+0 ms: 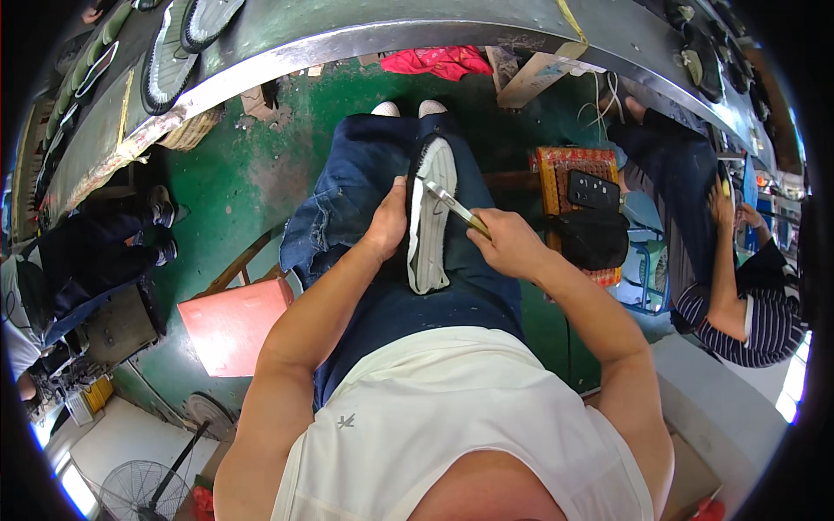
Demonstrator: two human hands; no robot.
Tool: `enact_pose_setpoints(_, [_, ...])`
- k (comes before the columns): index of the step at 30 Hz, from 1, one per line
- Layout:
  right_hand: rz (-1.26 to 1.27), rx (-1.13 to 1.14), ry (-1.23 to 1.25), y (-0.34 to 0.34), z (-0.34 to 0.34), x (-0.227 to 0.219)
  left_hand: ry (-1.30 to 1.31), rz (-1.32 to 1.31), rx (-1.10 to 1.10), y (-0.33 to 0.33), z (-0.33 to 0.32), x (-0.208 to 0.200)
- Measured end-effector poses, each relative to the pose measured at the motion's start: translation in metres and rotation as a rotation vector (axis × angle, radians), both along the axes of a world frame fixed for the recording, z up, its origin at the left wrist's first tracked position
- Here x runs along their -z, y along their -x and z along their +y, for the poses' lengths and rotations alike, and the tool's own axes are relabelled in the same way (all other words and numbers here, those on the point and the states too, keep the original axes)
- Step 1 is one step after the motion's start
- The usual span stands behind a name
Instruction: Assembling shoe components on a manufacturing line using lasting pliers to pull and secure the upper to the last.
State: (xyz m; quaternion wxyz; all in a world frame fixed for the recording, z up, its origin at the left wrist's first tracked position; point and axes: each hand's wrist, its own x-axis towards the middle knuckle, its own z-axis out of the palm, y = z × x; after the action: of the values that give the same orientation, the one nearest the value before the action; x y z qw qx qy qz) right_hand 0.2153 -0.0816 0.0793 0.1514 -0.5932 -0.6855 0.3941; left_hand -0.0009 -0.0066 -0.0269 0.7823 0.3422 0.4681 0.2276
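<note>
Across my lap, on blue jeans, lies a shoe (427, 247) with its long, pale underside facing up and a dark edge along its left side. Against that left edge rests my left hand (390, 217), thumb pointing toward the toe end, holding the shoe steady. My right hand (504, 241) is closed round the handle of a pair of metal pincers (455, 205). The head of the pincers touches the shoe's underside near its upper left edge. A small dark curved mark or thread shows on the underside beside the pincers. Whether the pincers' jaws are closed is too small to tell.
A metal-edged workbench (347, 35) curves across the far side, with several shoes (169, 61) on it. At my right, a phone (593, 189) and a black pouch (591, 239) lie on a woven seat. A pink box (239, 326) stands at left. Other people sit on both sides.
</note>
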Motion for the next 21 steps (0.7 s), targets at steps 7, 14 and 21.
enact_pose_setpoints(7, [-0.186,-0.293,0.288,-0.014,0.034,-0.051,-0.186,0.213,0.038,-0.001,-0.017,-0.034])
enact_pose_setpoints(14, [-0.165,-0.272,0.287,0.001,0.039,-0.034,0.068,-0.223,-0.075,0.018,-0.028,-0.019])
enact_pose_setpoints(21, [0.188,0.337,0.277,0.051,-0.025,0.031,-0.114,-0.112,-0.066,0.01,-0.01,-0.036])
